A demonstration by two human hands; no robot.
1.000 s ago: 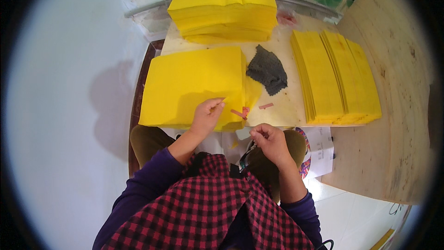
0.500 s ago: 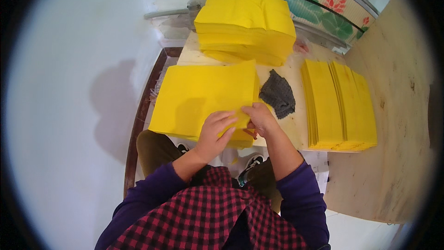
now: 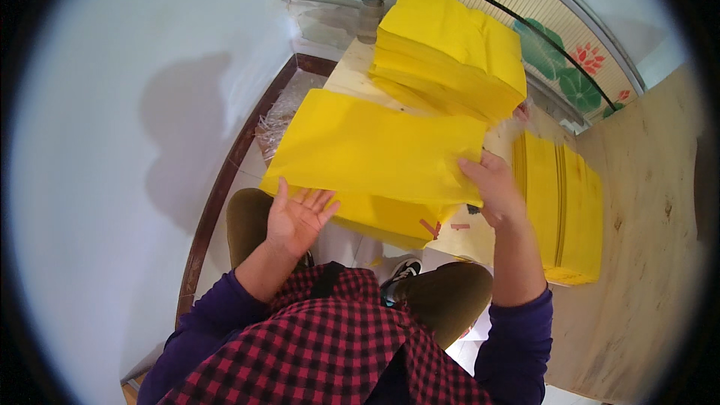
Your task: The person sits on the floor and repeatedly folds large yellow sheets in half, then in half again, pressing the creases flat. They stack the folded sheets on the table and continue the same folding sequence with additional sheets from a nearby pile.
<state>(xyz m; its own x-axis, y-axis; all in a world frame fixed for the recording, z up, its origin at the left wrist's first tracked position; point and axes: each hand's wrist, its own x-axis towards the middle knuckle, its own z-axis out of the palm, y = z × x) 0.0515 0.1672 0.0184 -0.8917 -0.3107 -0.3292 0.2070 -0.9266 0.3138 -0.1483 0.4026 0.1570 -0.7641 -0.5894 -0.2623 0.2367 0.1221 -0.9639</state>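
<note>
A thin, flexible yellow sheet [image 3: 375, 146] stretches over a stack of similar yellow sheets [image 3: 394, 223]. My right hand [image 3: 495, 186] pinches its right edge, thumb on top, and lifts that side off the stack. My left hand [image 3: 296, 219] is open by the front left edge, palm up and fingers spread; its fingertips reach the sheet's edge, though I cannot tell whether they touch it. Just a scrap of a dark grey cloth [image 3: 473, 210] shows beside my right hand; the sheet and hand hide the remainder.
A tall yellow stack [image 3: 450, 52] stands at the back of the wooden table [image 3: 465, 244], and more yellow stacks [image 3: 562, 210] lie at the right. Small red strips [image 3: 460, 226] sit near the front edge. A wooden panel [image 3: 645, 232] borders the right; clear plastic wrap [image 3: 289, 112] lies at left.
My right hand has moved right, drawing the sheet's edge out over the grey cloth. My left hand has moved left and turned palm up. The whole view has shifted and tilted.
</note>
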